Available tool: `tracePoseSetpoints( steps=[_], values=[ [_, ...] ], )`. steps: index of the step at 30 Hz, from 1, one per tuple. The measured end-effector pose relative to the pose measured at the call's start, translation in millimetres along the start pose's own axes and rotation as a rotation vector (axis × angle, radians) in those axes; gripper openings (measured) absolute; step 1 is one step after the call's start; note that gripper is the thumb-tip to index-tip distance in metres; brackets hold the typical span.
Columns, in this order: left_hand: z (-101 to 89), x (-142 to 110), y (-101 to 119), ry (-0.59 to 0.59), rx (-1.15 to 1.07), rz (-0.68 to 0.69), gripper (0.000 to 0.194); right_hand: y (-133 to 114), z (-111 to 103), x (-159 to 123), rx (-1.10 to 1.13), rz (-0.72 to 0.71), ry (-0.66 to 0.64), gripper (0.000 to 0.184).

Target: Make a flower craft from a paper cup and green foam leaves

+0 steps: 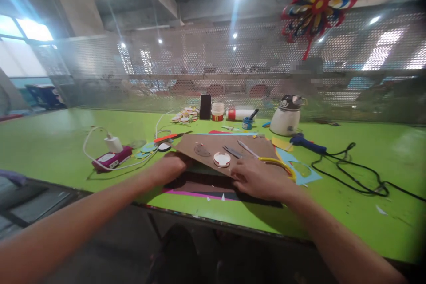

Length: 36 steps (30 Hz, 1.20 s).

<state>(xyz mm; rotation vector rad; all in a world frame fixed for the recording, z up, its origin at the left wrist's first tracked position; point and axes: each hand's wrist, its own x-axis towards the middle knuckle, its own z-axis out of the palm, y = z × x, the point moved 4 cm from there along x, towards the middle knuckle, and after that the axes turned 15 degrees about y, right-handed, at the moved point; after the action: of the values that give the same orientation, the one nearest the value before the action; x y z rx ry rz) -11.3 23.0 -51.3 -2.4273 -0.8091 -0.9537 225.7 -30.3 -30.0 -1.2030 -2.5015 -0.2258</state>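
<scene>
A brown cardboard sheet (186, 145) lies tilted over a stack of coloured sheets (196, 188), its near left part lifted. My left hand (175, 166) is closed on its left edge, fingers partly hidden. Bent fingers of my right hand (251, 176) grip the sheet's near edge. On top of the cardboard rest a white round piece with a reddish rim (222, 159), a dark grey flat piece (202, 150), a slim dark tool (232, 151) and scissors with yellow handles (278, 161). The right hand covers part of the scissors' handles.
To the left are a purple power block (115, 158) with a white charger (113, 143) and an orange cutter (166, 138). Behind stand a black phone (205, 107), tubs and a cream kettle-like container (285, 117). A blue glue gun (309, 144) trails black cord at right.
</scene>
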Motion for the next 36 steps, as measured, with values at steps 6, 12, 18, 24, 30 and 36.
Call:
tracePoseSetpoints(
  steps=[6, 12, 18, 24, 30, 36],
  values=[
    [-23.6, -39.5, -5.4, 0.001, 0.13, 0.143, 0.03, 0.0, 5.4, -2.2, 0.033, -0.07, -0.007, 0.017],
    [-76.3, -68.9, -15.6, 0.257, 0.183, -0.047, 0.024, -0.6, 7.0, -3.0, 0.067, -0.068, -0.016, 0.016],
    [-134.9, -68.6, 12.2, 0.547, 0.312, -0.151, 0.031, -1.5, 3.3, -3.9, 0.109, -0.063, -0.02, 0.017],
    [-152.4, -58.6, 49.1, 0.868, 0.367, -0.131, 0.033, -3.8, -0.1, -3.5, 0.164, -0.026, -0.047, 0.015],
    [-128.0, -42.6, 54.1, 0.823, 0.112, -0.187, 0.039, -5.9, -5.7, -4.8, 0.262, 0.034, -0.019, 0.014],
    [-94.8, -30.3, 55.0, 0.785, -0.063, -0.272, 0.035, 1.7, -16.5, -4.8, 0.529, 0.224, 0.149, 0.027]
  ],
)
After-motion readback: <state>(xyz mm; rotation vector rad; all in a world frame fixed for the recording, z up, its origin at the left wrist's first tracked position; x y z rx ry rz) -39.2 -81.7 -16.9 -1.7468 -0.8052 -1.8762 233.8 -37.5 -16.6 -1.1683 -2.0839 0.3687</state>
